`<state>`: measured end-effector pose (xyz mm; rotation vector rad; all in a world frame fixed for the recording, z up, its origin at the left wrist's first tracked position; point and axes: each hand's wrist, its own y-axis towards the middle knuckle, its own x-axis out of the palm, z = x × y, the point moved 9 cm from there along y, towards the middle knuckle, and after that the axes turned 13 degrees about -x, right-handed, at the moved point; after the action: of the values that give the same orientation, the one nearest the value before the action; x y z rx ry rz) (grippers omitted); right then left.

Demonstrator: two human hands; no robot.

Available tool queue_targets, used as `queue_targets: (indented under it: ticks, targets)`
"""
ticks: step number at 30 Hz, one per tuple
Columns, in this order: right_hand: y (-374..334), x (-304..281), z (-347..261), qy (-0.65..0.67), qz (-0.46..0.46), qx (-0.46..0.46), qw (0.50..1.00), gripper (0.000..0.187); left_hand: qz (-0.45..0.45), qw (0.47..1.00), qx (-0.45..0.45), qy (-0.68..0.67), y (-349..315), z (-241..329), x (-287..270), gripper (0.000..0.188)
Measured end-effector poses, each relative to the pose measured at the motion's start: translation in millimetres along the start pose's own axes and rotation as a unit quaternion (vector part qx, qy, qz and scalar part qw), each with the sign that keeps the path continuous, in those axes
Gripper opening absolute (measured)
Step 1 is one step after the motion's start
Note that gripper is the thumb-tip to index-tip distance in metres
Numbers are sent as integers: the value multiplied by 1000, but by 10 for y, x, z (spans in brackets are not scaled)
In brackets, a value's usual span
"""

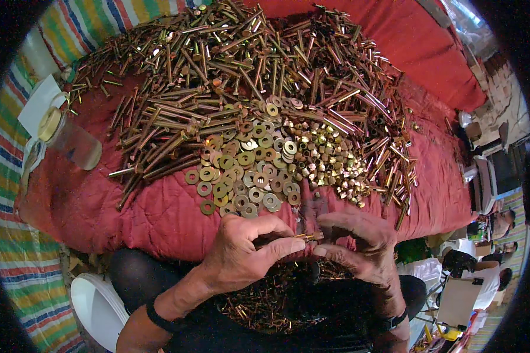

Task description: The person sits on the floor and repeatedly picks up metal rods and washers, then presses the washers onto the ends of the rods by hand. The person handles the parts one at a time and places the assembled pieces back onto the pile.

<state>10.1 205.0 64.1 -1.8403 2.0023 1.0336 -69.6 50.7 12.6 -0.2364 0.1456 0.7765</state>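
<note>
My left hand (250,250) is closed, pinching a bolt (304,236) between thumb and forefinger so that its end points right. Just beside that end is my right hand (362,244), its thumb and forefinger apart and slightly blurred; I see nothing held in it. Beyond my hands, flat ring washers (241,170) lie in a loose heap on red padded cloth (153,220). Small brassy nuts (330,159) are piled to the right of the washers. Long bolts (182,76) form a large heap behind and around both piles.
A clear jar with a yellowish lid (76,144) lies at the left. More bolts (271,300) are heaped below my hands, between my legs. A white basin (97,309) stands at lower left, by striped sheeting (29,270). People (489,276) are seated far right.
</note>
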Motion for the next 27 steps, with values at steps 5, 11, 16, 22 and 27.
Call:
queue_targets:
  ticks: [5,11,16,22,27]
  targets:
    - [-181,137,212,79,-50,172,981,29,-29,999,-24,-1,-9,-25,65,17]
    - [-9,25,-27,51,6,39,998,25,-15,999,-12,-42,7,-14,19,21]
    - [0,113,-33,48,-49,-10,998,33,-23,999,-9,-43,10,-20,48,21]
    - [-57,173,-16,67,-33,-9,997,30,-40,991,-44,-116,37,-59,47,21]
    - [-214,216,204,227,-26,214,950,24,-119,985,-101,-80,4,-92,147,21]
